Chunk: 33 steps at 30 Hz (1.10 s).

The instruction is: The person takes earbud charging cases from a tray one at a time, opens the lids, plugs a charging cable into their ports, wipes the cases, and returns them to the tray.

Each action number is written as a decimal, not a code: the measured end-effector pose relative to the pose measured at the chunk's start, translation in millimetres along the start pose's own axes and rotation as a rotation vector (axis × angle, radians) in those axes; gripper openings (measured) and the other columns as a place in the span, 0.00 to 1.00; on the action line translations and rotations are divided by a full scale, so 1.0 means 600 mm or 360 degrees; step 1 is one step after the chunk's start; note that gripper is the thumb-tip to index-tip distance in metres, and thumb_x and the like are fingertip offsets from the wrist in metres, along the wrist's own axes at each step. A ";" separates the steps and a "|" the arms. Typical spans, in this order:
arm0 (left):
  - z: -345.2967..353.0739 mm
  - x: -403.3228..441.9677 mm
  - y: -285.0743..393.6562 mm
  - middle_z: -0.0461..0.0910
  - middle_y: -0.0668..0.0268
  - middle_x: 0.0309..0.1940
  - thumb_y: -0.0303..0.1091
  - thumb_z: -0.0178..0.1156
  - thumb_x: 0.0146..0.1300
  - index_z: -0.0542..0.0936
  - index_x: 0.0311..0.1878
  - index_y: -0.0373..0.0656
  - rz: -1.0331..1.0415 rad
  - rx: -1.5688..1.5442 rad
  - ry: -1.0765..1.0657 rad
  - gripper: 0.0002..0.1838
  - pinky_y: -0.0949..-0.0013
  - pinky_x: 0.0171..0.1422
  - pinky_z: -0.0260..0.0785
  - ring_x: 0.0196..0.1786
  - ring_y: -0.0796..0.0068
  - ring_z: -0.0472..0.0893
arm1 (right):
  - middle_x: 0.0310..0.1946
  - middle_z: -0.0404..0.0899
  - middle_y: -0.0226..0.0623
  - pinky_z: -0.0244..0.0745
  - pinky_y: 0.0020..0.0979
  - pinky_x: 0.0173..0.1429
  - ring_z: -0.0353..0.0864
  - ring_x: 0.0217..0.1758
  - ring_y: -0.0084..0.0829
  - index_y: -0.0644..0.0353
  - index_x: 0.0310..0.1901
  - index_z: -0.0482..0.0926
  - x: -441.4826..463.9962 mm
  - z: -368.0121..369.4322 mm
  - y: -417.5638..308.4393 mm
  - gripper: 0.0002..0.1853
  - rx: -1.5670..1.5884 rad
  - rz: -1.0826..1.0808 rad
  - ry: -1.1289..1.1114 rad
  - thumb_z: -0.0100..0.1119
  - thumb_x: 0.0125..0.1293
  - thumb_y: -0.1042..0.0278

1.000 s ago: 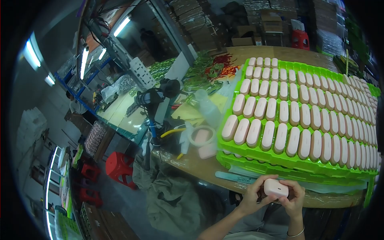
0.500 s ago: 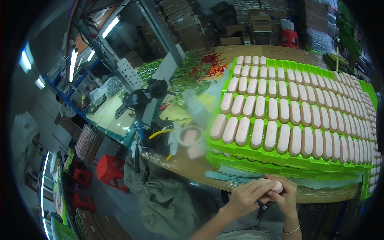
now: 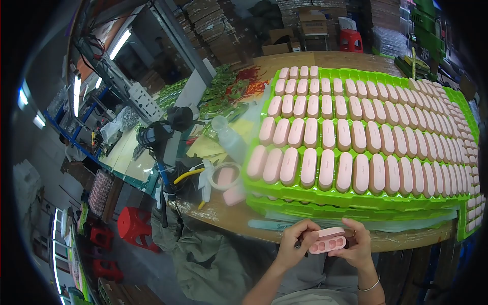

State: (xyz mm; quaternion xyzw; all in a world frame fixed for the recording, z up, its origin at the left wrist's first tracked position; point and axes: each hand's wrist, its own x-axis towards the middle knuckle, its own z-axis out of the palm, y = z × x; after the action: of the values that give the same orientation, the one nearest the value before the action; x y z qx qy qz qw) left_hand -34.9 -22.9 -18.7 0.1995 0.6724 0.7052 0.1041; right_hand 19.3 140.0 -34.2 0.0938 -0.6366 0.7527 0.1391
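Note:
Over my lap, at the table's front edge, a pink earbud case (image 3: 328,246) is held with its lid raised. Several rounded hollows show inside it. My left hand (image 3: 296,245) grips one end of the case, fingers curled. My right hand (image 3: 360,246) pinches the other end, its index finger raised behind the lid. Just beyond my hands stands a bright green tray (image 3: 300,191) carrying rows of pink oval cases (image 3: 345,170) that look the same and are closed.
Left of the tray lie a roll of tape (image 3: 225,176), a clear bottle (image 3: 227,137) and yellow-handled pliers (image 3: 189,175). Grey-green cloth (image 3: 195,254) hangs by the table's front. Red stools (image 3: 133,227) stand on the floor at left. Stacked cartons (image 3: 311,21) are at the back.
The case was closed between my fingers and now its lid is up, showing the hollows. My hands have spread to its two ends. A small dark item under them no longer shows. The view has shifted.

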 end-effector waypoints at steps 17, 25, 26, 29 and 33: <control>-0.003 -0.002 0.011 0.66 0.72 0.25 0.35 0.55 0.54 0.75 0.39 0.37 0.0283 0.0186 -0.0070 0.12 0.81 0.26 0.53 0.22 0.86 0.61 | 0.33 0.76 0.38 0.75 0.26 0.41 0.78 0.38 0.28 0.64 0.53 0.63 0.001 0.011 -0.003 0.40 -0.0079 0.0146 0.0235 0.74 0.35 0.69; 0.000 -0.004 0.000 0.73 0.71 0.26 0.37 0.51 0.59 0.74 0.41 0.36 0.0145 -0.0070 0.0007 0.14 0.82 0.29 0.57 0.26 0.87 0.67 | 0.32 0.75 0.35 0.73 0.21 0.39 0.77 0.34 0.24 0.64 0.53 0.63 0.000 0.015 0.006 0.41 -0.0207 0.0028 0.0368 0.74 0.34 0.70; -0.002 -0.006 0.003 0.72 0.71 0.26 0.37 0.52 0.59 0.74 0.42 0.36 0.0157 -0.0074 -0.0036 0.14 0.82 0.29 0.57 0.25 0.87 0.66 | 0.32 0.75 0.35 0.73 0.21 0.39 0.77 0.34 0.24 0.64 0.53 0.63 0.000 0.014 0.003 0.41 -0.0200 0.0019 0.0349 0.74 0.34 0.70; -0.016 -0.009 -0.003 0.71 0.72 0.26 0.35 0.53 0.57 0.74 0.43 0.37 0.0334 0.0156 -0.0155 0.13 0.82 0.26 0.55 0.24 0.87 0.64 | 0.36 0.74 0.35 0.72 0.21 0.39 0.75 0.37 0.23 0.63 0.53 0.64 -0.002 0.007 -0.004 0.40 -0.0200 0.0293 0.0276 0.74 0.34 0.72; -0.004 -0.009 0.011 0.69 0.69 0.22 0.34 0.54 0.57 0.74 0.39 0.36 0.0171 0.0149 -0.0027 0.11 0.78 0.27 0.58 0.23 0.83 0.63 | 0.35 0.74 0.35 0.71 0.21 0.39 0.75 0.36 0.23 0.63 0.52 0.64 -0.001 0.011 0.009 0.37 -0.0248 0.0096 0.0264 0.71 0.35 0.76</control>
State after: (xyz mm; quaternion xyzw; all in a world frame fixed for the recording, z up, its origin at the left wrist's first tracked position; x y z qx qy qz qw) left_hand -30.6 -27.9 -13.2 0.2460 0.6921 0.6757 0.0625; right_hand 17.8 132.5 -38.2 0.0009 -0.6820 0.7100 0.1754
